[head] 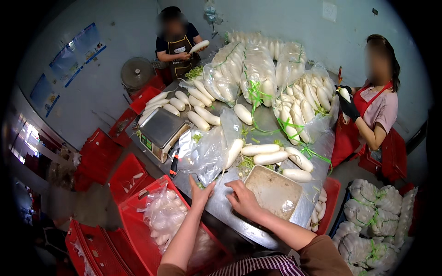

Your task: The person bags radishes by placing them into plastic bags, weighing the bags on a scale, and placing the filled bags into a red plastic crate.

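Note:
My left hand [201, 191] is spread over the near table edge, just below a clear plastic bag [207, 155], holding nothing. To its right, my right hand [243, 200] has curled, parted fingers and holds nothing; it is beside the left rim of a shallow metal tray [272, 189]. A white radish [234, 152] lies at the bag's right side, its thin root pointing toward my hands. Several more radishes [271, 158] lie behind the tray among leaf scraps. A knife with an orange and black handle [174, 166] rests left of the bag, near a digital scale [164, 129].
Bagged radishes [259, 74] fill the steel table's [224, 217] far side. A red crate [127, 203] with bagged radishes stands at my left, a blue crate [336, 220] of bagged ones at right. One person [178, 48] works beyond the table, another [373, 103] at right.

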Demonstrator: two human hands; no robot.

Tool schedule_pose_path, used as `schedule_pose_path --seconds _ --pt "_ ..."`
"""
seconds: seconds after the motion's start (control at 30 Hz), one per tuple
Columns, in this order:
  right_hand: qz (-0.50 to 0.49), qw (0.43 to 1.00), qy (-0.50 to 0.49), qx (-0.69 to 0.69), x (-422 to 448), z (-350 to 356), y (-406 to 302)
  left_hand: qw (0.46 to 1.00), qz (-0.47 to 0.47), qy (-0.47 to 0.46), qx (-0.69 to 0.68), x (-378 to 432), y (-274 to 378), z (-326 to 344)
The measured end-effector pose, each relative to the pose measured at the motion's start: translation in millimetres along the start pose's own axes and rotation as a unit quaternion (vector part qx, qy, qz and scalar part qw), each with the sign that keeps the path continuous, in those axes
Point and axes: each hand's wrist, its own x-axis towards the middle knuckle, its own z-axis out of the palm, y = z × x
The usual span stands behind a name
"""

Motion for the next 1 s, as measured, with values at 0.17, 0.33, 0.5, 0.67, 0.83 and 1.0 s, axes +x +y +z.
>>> schedule_pose_path --seconds 0.17,0.33,0.5,0.67,0.83,1.0 --pt "-0.027 0.995 -0.074 0.061 -38 13 2 0.989 -0.137 0.012 -0.061 92 -17 11" --pt "0.041 0.997 -0.048 0.047 -97 -32 41 0.960 0.037 0.009 -0.279 32 77 28" --pt "0.109 0.990 -0.048 0.078 -112 -47 60 0.946 0.111 0.033 -0.302 -4 105 -48" --pt "0.053 0.987 -0.065 0.137 -96 -9 80 0.926 0.045 0.052 -0.371 -48 66 -75" --pt "0.233 0.881 -0.152 0.383 -57 18 82 0.859 -0.030 -0.015 -0.510 -94 24 -97" --pt "0.361 0.573 -0.126 0.725 -10 30 92 0.849 -0.110 0.017 -0.517 -134 -10 -100"
